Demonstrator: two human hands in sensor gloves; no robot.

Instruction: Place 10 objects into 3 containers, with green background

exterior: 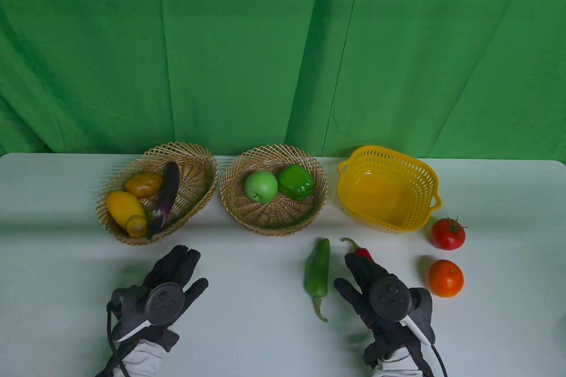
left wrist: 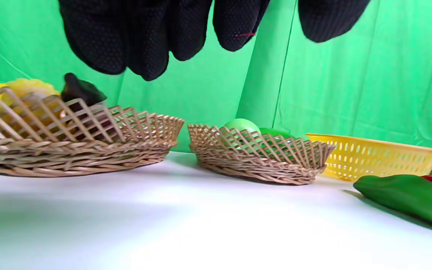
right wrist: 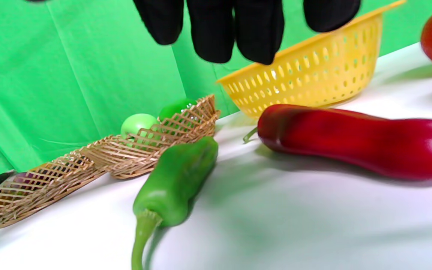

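Right now my right hand (exterior: 384, 295) hovers over the red chili (exterior: 360, 251), fingers spread loose, gripping nothing; my left hand (exterior: 170, 282) sits open & empty on the table (exterior: 247, 333), w/ bare room between the two hands; the chili is glossy red w/ a green stem, long axis running away from me, stem end toward the yellow basket (exterior: 388, 189); just left lies the green pepper (exterior: 317, 272), stem toward me; tomato (exterior: 448, 233) & orange (exterior: 445, 278) sit near the table's right edge.
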